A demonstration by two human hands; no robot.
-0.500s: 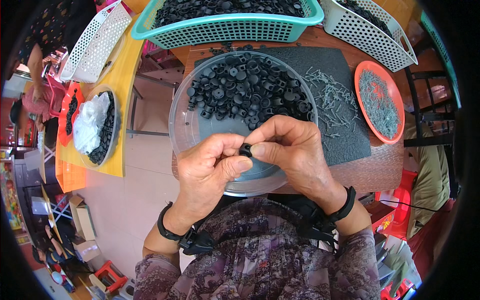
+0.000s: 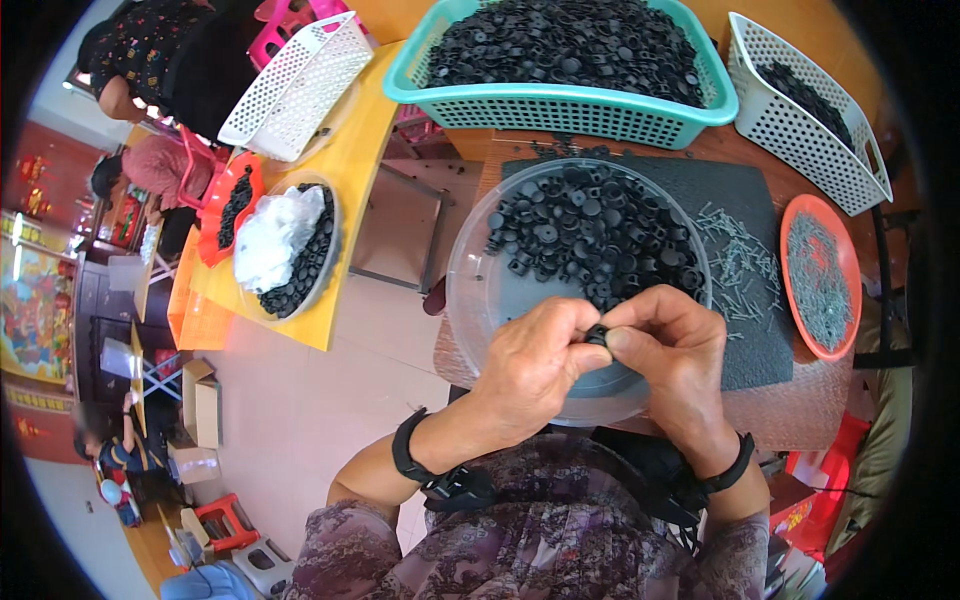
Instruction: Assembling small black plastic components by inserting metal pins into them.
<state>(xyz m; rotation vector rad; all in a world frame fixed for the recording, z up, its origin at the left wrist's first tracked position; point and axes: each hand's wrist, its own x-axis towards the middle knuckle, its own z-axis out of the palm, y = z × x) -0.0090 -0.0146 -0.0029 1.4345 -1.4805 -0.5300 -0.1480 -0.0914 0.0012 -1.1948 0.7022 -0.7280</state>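
Observation:
Between the fingertips of both hands is a small round black plastic part, mostly covered by the fingers. My left hand pinches it from the left with thumb and forefinger. From the other side my right hand grips it the same way. Both hands are over the near side of a clear round plastic tub. A heap of similar black plastic parts fills the tub's far and right side. To its right, loose grey metal pins or screws lie scattered on a dark foam mat.
An orange-red bowl of metal pins stands at the right. Behind the tub are a teal basket of black parts and a white basket. On the yellow table stand another white basket and bowls. Other people are at the left.
The view has swung left, so the table and hands now appear farther right and lower. Both hands still pinch the black part, which seems turned slightly between the fingers.

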